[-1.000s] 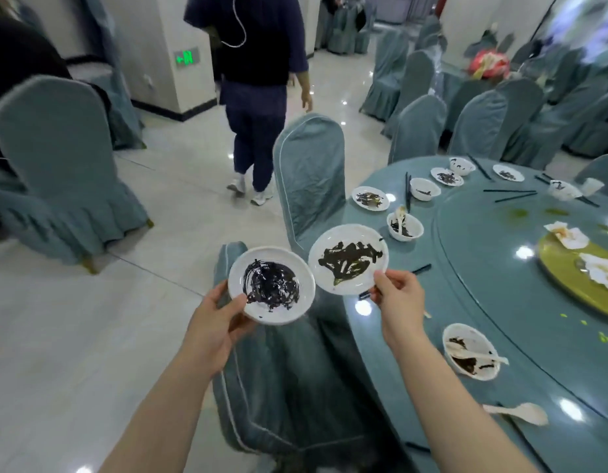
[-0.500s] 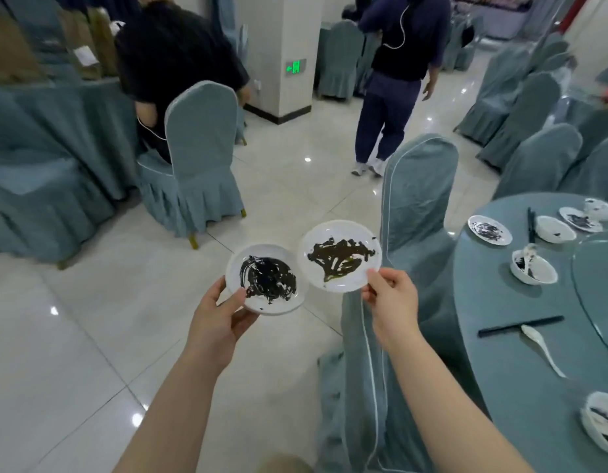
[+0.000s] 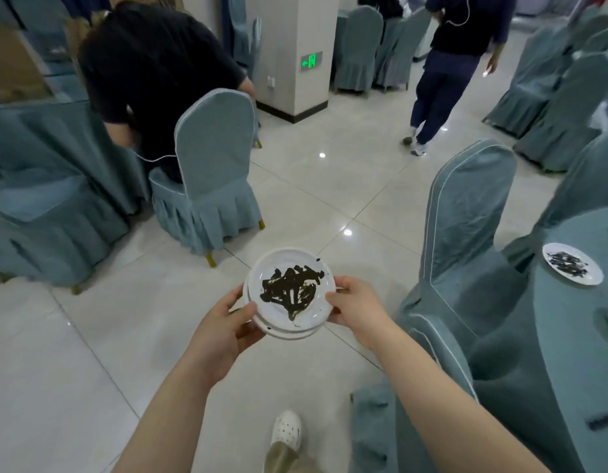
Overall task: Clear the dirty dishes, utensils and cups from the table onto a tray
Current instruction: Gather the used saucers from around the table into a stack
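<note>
a glossy pale tiled floor [image 3: 91, 353] spread under me, catching ceiling lights. a white pillar [image 3: 288, 46] with a green exit sign [image 3: 310, 61] stood ahead. left of the pillar and nearer was a blue-grey covered chair [image 3: 210, 172]; right of it, more covered chairs [image 3: 466, 227].

Lower plate [image 3: 284, 331] mostly hidden beneath the top plate [image 3: 290, 289].

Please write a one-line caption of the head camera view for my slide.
Both hands, left hand and right hand, hold two stacked dirty plates above the tiled floor, beside the table.
</note>
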A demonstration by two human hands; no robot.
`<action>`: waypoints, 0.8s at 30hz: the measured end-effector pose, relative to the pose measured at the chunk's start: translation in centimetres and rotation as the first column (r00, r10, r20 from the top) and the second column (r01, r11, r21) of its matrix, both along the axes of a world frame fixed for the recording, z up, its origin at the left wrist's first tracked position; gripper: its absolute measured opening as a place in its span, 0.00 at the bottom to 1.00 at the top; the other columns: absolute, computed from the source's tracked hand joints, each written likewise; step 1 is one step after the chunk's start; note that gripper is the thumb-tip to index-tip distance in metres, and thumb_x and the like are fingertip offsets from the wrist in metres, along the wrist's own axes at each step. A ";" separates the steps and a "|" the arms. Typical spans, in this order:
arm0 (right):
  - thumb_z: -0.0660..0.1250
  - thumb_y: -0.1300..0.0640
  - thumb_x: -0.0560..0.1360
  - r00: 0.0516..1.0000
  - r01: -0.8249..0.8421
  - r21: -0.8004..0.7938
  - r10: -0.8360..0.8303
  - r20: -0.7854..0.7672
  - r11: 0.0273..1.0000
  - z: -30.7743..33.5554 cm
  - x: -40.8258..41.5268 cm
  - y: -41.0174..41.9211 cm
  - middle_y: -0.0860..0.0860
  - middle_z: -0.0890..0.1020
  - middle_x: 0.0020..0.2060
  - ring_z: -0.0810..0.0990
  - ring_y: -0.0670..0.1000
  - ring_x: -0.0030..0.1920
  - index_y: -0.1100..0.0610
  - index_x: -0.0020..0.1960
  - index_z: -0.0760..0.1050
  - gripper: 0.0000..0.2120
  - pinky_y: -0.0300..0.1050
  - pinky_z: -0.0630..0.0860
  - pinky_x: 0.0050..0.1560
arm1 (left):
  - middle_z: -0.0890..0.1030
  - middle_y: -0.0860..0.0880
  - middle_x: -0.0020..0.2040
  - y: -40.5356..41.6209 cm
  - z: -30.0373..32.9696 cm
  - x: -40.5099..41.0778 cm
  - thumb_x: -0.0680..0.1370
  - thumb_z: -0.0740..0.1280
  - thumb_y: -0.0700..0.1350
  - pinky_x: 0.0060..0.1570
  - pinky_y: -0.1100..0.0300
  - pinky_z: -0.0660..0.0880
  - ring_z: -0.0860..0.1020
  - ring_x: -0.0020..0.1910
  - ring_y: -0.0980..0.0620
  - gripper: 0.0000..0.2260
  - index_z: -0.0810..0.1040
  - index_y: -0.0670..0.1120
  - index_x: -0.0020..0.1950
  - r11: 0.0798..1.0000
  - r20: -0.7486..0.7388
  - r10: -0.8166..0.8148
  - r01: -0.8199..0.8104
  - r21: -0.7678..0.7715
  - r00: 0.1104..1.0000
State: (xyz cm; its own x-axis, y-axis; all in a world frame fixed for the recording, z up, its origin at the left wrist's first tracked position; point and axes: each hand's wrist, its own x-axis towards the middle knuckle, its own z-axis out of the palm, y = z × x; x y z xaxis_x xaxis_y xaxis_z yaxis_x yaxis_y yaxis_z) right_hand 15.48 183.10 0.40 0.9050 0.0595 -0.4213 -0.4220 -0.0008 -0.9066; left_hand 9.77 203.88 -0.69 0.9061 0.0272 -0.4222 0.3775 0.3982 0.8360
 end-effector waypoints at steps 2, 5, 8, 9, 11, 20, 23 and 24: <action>0.59 0.74 0.72 0.999 -0.023 0.001 0.023 0.025 1.000 0.0 3.6 0.0 0.53 0.84 0.40 0.84 0.50 0.40 0.53 0.45 0.77 0.17 0.43 0.82 0.39 | 0.85 0.47 0.48 0.3 0.2 4.1 0.80 0.63 0.39 0.39 0.60 0.80 0.82 0.37 0.51 0.15 0.74 0.51 0.65 0.999 -0.009 -0.038 0.038 -0.008 0.999; 0.61 0.75 0.70 0.999 0.001 -0.008 -0.001 0.054 1.000 -0.1 8.6 -0.6 0.51 0.85 0.41 0.84 0.48 0.41 0.50 0.45 0.77 0.20 0.42 0.82 0.41 | 0.84 0.46 0.51 0.1 0.4 10.0 0.79 0.64 0.40 0.40 0.59 0.80 0.82 0.38 0.49 0.16 0.73 0.52 0.66 0.996 -0.018 -0.085 0.085 0.003 0.996; 0.64 0.74 0.71 0.997 0.053 -0.011 -0.052 0.065 0.999 0.0 12.8 -1.6 0.51 0.85 0.42 0.84 0.48 0.42 0.49 0.46 0.77 0.20 0.40 0.81 0.41 | 0.84 0.45 0.51 -0.9 -0.1 15.5 0.79 0.64 0.38 0.38 0.58 0.80 0.83 0.39 0.49 0.17 0.73 0.51 0.66 0.995 -0.039 -0.092 0.093 0.024 0.995; 0.64 0.73 0.71 0.995 0.081 -0.010 -0.080 0.056 0.997 0.1 13.8 -2.0 0.52 0.85 0.43 0.84 0.50 0.43 0.49 0.46 0.78 0.18 0.42 0.81 0.42 | 0.84 0.45 0.51 -1.3 -0.2 17.0 0.79 0.64 0.37 0.38 0.58 0.80 0.83 0.39 0.49 0.17 0.73 0.50 0.66 0.995 -0.050 -0.099 0.100 0.026 0.994; 0.64 0.70 0.73 0.988 0.151 0.007 -0.151 0.024 0.988 0.1 15.7 -3.2 0.54 0.85 0.45 0.84 0.52 0.44 0.52 0.50 0.79 0.14 0.45 0.82 0.45 | 0.85 0.45 0.51 -2.3 -0.4 20.0 0.78 0.64 0.37 0.37 0.59 0.80 0.83 0.39 0.49 0.17 0.74 0.50 0.65 0.990 -0.067 -0.137 0.138 0.019 0.988; 0.67 0.61 0.74 0.819 0.571 -0.097 -0.574 0.000 0.815 -0.6 22.9 -13.8 0.50 0.85 0.45 0.84 0.50 0.44 0.52 0.52 0.78 0.08 0.42 0.80 0.43 | 0.85 0.48 0.50 -10.3 0.5 37.4 0.78 0.63 0.38 0.36 0.61 0.80 0.84 0.41 0.50 0.15 0.76 0.52 0.62 0.898 0.007 -0.440 0.440 -0.033 0.898; 0.67 0.63 0.75 0.675 0.736 -0.077 -0.737 0.011 0.673 -0.7 23.7 -17.5 0.54 0.85 0.46 0.83 0.52 0.43 0.56 0.53 0.79 0.08 0.44 0.78 0.44 | 0.85 0.48 0.51 -14.1 2.1 43.0 0.78 0.64 0.38 0.37 0.61 0.80 0.84 0.42 0.51 0.15 0.76 0.52 0.62 0.833 0.046 -0.549 0.551 -0.047 0.834; 0.66 0.63 0.75 0.618 0.785 -0.065 -0.786 0.009 0.616 -0.9 23.7 -18.6 0.54 0.84 0.46 0.82 0.52 0.42 0.57 0.54 0.79 0.08 0.44 0.78 0.43 | 0.85 0.49 0.51 -15.5 2.5 44.5 0.78 0.64 0.38 0.36 0.61 0.79 0.84 0.41 0.51 0.15 0.76 0.52 0.61 0.809 0.057 -0.583 0.586 -0.048 0.810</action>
